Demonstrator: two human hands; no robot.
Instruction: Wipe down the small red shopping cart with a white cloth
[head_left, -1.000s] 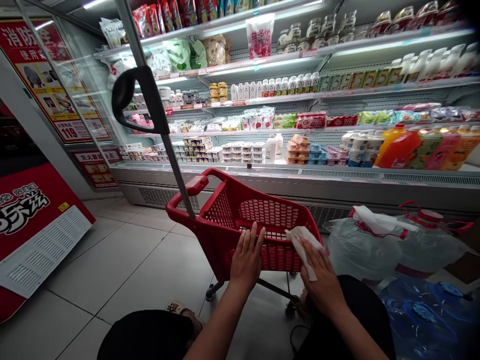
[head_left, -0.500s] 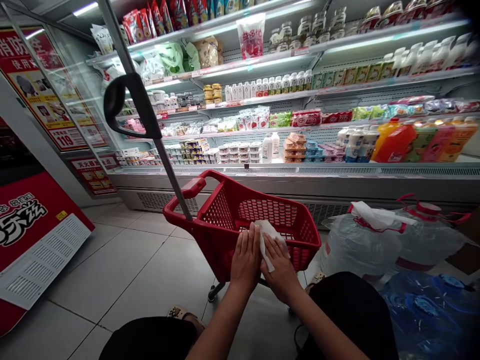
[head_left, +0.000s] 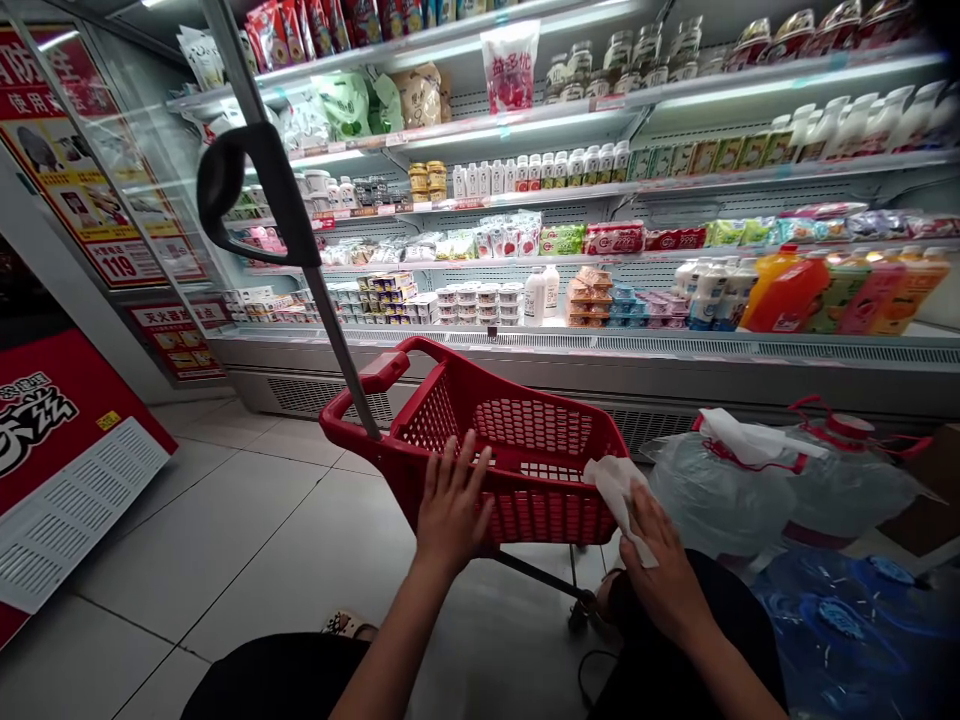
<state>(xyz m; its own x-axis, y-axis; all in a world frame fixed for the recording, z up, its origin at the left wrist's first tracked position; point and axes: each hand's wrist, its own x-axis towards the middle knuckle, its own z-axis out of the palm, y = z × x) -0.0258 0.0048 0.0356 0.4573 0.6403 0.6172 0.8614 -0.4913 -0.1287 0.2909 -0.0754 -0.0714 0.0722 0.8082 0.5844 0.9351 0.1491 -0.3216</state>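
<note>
Now our left hand (head_left: 451,515) and right hand (head_left: 661,565) are no longer side by side: the right one, holding a white cloth (head_left: 615,485), is near the right corner of the red cart (head_left: 555,512) before us, so the cloth appears to cover this end of its near edge. The left one is empty, fingers wide, at this edge's left part; if it touches, we cannot tell.

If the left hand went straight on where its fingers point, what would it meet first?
Probably the near side of the red cart; the left hand may already touch it, depth being unclear.
</note>
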